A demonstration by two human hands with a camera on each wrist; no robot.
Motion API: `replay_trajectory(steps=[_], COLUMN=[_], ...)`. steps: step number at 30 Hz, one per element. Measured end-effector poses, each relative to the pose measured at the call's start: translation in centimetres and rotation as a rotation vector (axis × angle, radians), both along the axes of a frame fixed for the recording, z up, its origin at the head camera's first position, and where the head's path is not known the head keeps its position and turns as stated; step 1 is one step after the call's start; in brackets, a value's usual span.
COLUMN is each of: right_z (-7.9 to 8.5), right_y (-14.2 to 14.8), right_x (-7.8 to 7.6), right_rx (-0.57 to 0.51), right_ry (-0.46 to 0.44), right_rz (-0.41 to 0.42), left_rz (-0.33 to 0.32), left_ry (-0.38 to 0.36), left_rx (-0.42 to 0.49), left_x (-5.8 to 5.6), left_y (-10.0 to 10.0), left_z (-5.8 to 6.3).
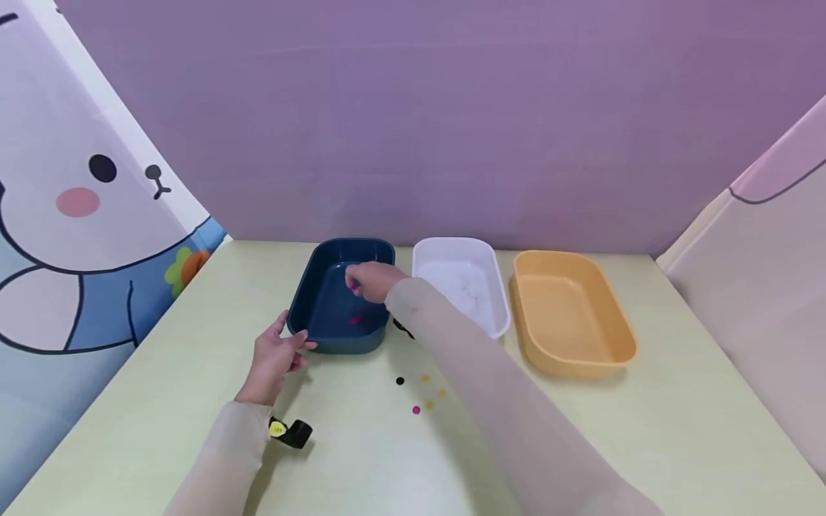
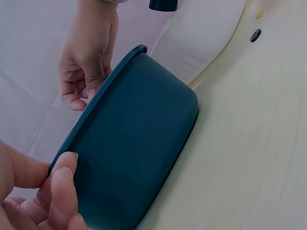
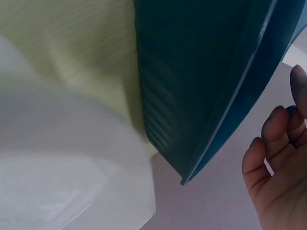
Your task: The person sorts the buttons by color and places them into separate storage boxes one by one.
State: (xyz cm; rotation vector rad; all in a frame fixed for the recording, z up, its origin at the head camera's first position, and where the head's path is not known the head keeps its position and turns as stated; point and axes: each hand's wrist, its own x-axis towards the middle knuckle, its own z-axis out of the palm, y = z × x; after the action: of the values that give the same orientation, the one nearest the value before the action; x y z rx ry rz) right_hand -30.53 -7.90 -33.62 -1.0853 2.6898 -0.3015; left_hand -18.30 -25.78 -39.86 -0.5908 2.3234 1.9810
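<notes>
A dark blue tray [image 1: 342, 342] stands at the back left of the table. My left hand [image 1: 274, 358] grips its near left corner; in the left wrist view the thumb and fingers [image 2: 64, 187] pinch the rim. Over the tray's inside is my right hand [image 1: 374, 281], with a magenta button [image 1: 354, 285] at its fingertips. In the right wrist view its fingers [image 3: 276, 132] are curled, above the rim. Another magenta button [image 1: 355, 319] shows inside the tray. On the table lie a black button [image 1: 400, 381], a magenta button [image 1: 416, 410] and several yellow buttons [image 1: 429, 405].
To the right of the blue tray stands a white tray [image 1: 503, 304], partly behind the right forearm, with faint marks on its floor. A yellow tray [image 1: 581, 369] is farther right. A purple backdrop [image 1: 452, 129] rises behind the table [image 1: 348, 444].
</notes>
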Motion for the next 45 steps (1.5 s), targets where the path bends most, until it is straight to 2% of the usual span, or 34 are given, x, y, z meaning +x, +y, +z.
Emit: replay_trajectory(steps=[4,11,15,19,24,26,31,36,39,45], right_z=[-0.2,-0.5,-0.5,0.3,1.4,1.5,0.9,0.0,-0.8,-2.2], right_y=[-0.4,-1.1,-1.0,-0.2,1.3,1.9,3.8,6.5,8.6,11.6], right_x=[0.1,-0.1,-0.3,0.0,0.9,1.3,2.7,4.6,5.7,7.2], right_rx=[0.013,0.035,0.070,0.109,0.129,0.132,0.097,0.054,0.035,0.024], right_ry=[-0.001,0.077,0.073,0.027,-0.007,0.001,0.021,-0.024,-0.055,-0.107], right_rz=[-0.008,0.003,0.004,0.022,0.071,0.119,0.235,0.296,0.298,0.247], left_rz=[-0.002,0.009,0.009,0.011,0.017,0.019,0.023,0.038,0.034,0.018], left_ry=[0.007,0.032,0.029,0.026,0.032,0.032,0.026,0.021,0.018,0.025], left_rx=[0.001,0.002,0.008,0.009,0.008,0.009,0.012,-0.006,-0.010,-0.011], left_x=[0.1,0.5,0.6,0.7,0.6,0.7,0.6,0.4,0.3,0.1], left_y=[-0.1,-0.2,-0.4,-0.5,-0.7,-0.8,-0.7,-0.5,-0.2,0.2], left_z=[-0.1,0.5,0.7,0.7,0.4,0.3,0.2,0.3,0.2,0.3])
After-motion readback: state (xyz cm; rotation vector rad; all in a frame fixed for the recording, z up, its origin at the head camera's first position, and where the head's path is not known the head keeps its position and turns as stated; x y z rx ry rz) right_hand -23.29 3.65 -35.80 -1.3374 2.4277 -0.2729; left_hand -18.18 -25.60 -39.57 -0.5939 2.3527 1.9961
